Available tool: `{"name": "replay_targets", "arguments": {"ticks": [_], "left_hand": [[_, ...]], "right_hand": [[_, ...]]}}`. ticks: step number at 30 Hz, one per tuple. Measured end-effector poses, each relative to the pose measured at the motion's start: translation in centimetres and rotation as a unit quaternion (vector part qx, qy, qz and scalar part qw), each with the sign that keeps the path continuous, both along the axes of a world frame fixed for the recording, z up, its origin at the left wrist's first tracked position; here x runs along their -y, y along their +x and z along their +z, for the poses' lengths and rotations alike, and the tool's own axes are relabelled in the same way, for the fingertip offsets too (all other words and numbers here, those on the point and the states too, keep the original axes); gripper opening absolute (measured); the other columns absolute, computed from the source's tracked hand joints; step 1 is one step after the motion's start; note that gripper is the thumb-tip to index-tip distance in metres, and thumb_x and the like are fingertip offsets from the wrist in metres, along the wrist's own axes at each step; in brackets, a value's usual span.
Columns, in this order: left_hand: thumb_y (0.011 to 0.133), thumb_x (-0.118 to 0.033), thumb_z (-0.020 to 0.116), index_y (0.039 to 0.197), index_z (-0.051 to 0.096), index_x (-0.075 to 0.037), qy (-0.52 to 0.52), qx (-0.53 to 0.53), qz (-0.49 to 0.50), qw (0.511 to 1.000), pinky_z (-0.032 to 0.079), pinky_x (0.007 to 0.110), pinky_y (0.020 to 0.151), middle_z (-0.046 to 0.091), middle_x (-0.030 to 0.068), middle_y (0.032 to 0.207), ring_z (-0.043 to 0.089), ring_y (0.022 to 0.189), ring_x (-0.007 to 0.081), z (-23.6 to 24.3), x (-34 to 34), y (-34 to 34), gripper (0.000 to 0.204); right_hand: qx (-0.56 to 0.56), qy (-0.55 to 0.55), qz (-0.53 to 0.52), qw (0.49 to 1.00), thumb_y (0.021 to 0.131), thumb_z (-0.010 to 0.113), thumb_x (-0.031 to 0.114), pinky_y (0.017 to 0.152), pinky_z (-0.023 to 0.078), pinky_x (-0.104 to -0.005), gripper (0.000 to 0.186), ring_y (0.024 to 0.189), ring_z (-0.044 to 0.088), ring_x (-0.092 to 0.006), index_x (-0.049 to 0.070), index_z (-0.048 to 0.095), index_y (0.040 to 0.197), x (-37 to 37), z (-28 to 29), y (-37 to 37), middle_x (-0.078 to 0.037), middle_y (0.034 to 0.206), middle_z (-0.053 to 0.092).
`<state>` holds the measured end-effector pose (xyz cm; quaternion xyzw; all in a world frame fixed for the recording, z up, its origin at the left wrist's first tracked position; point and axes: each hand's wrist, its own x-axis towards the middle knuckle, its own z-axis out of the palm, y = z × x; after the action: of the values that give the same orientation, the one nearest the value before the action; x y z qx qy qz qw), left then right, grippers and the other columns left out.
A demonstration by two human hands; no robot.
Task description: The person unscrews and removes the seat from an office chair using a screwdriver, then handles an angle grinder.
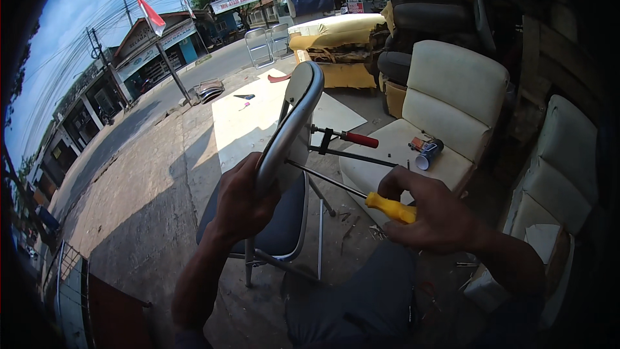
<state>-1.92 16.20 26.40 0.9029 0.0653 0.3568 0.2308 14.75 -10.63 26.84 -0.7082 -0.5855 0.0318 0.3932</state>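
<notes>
My left hand (244,200) grips the metal-rimmed backrest (303,94) of a folding chair with a dark padded seat (284,223). A bar clamp with a red handle (360,139) is fixed across that backrest. In my right hand (433,216) is a screwdriver (391,207) with a yellow handle; its long shaft reaches to the backrest panel at a low point, where the exact contact is too small to make out. The clamp's dark bar runs just above the screwdriver, toward my right hand.
Cream padded chairs (452,90) stand at the right, one bearing a blue can (429,154) and small items. A pale board (232,123) with tools lies on the pavement. Behind are a torn yellow sofa (336,32), two folding chairs (258,45) and a road. A railing (71,284) is lower left.
</notes>
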Motion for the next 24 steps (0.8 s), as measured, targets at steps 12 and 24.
{"name": "replay_targets", "arguments": {"ticks": [12, 24], "left_hand": [[0.082, -0.004, 0.068, 0.105, 0.066, 0.002, -0.016, 0.016, 0.026, 0.999, 0.051, 0.036, 0.061, 0.066, 0.016, 0.076, 0.068, 0.064, 0.023, -0.9, -0.3, 0.1, 0.024], [0.083, -0.004, 0.069, 0.108, 0.068, 0.001, 0.034, 0.039, 0.025, 0.998, 0.051, 0.035, 0.061, 0.067, 0.0148, 0.077, 0.068, 0.064, 0.0214, -0.5, 0.3, 0.2, 0.026]], "right_hand": [[-0.378, -0.117, 0.008, 0.918, 0.097, 0.066, 0.026, 0.055, 0.051, -0.0333, 0.04, 0.057, 0.063, -0.0175, -0.003, 0.066, 0.124, -0.4, 0.3, 0.2, -0.014, 0.079, 0.067], [0.381, 0.085, -0.089, 0.917, 0.089, 0.07, 0.013, 0.041, 0.041, -0.0288, 0.043, 0.053, 0.057, -0.0109, -0.003, 0.068, 0.129, 0.1, -3.5, -1.5, -0.008, 0.083, 0.066]]}}
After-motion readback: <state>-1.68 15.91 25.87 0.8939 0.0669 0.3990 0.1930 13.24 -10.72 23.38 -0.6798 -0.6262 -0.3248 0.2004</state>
